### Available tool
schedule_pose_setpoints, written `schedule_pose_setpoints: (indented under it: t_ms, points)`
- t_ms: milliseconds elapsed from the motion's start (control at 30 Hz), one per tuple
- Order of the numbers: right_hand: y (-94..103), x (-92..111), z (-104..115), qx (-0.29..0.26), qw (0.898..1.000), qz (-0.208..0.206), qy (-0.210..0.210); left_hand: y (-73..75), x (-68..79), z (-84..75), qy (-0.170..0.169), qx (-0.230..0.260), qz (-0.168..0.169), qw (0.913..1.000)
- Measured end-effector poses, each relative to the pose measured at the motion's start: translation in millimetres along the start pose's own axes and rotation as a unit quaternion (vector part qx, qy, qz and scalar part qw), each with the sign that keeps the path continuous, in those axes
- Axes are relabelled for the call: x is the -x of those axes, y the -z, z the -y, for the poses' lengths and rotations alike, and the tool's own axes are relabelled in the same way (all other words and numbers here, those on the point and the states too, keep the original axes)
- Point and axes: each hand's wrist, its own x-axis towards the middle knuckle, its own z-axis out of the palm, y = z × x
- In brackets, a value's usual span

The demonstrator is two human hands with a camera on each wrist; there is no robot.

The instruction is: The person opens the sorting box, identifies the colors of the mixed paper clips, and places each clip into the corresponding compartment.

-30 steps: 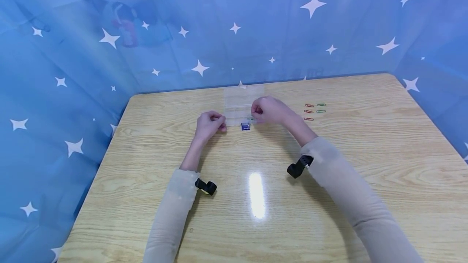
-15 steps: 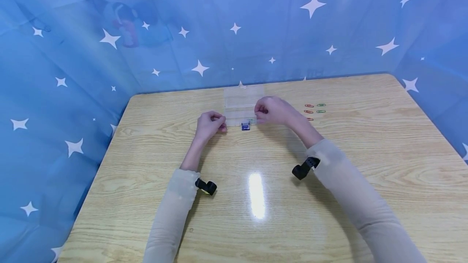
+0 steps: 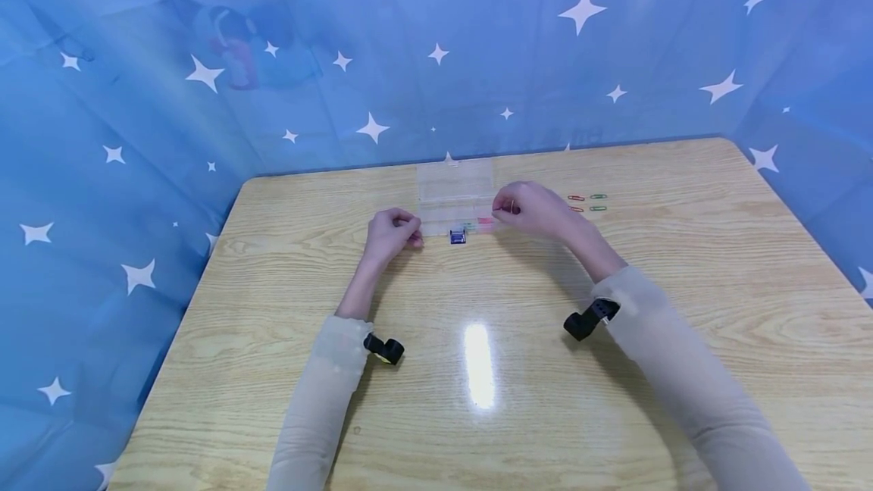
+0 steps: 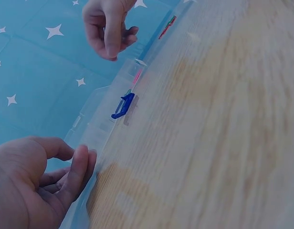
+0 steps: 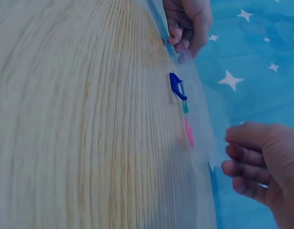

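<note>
A clear plastic box (image 3: 439,213) lies near the table's back edge, its lid (image 3: 455,180) tipped back. A blue latch (image 3: 458,236) juts from its front. Through the front wall, green pieces (image 5: 185,107) and a pink-red piece (image 5: 189,132) show in the box's right part. My left hand (image 3: 392,233) holds the box's left end between thumb and fingers. Just off the right end hovers my right hand (image 3: 530,207), its fingers loosely bent, nothing visible between them.
Red paper clips (image 3: 576,198) and green paper clips (image 3: 598,196) lie on the table (image 3: 436,415) to the right of my right hand. A blue curtain with white stars (image 3: 409,59) hangs behind the table's back edge.
My right hand has moved right, from above the box to beside its right end, uncovering the pink-red piece inside. It now hides the nearest red paper clip. My left hand stays put.
</note>
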Motion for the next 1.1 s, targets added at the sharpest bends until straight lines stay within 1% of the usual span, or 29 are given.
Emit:
schedule_pose_setpoints:
  t_ms: [167,267,467,700,900,1100]
  points:
    - [8.1,11.0,-11.3,-0.001,1.0,-0.018,0.0,-0.2,-0.7,1.2,0.001,-0.001,-0.001,1.0]
    - [12.1,16.9,-20.4,0.004,1.0,-0.025,-0.008,-0.2,-0.8,1.8,-0.001,0.002,-0.001,1.0]
    - [22.8,28.1,-36.8,0.014,0.999,-0.026,-0.03,0.3,-1.0,2.4,0.001,0.002,0.001,1.0]
    - [36.3,42.5,-57.9,0.017,0.999,-0.02,-0.046,0.9,-1.3,2.4,0.008,-0.003,-0.002,1.0]
    - [46.1,55.1,-77.0,0.033,0.996,-0.019,-0.075,0.6,-1.5,2.2,0.012,0.003,0.0,0.9999]
    - [57.1,66.8,-92.5,0.053,0.995,-0.022,-0.086,0.2,-1.2,1.7,0.013,0.004,-0.001,0.9999]
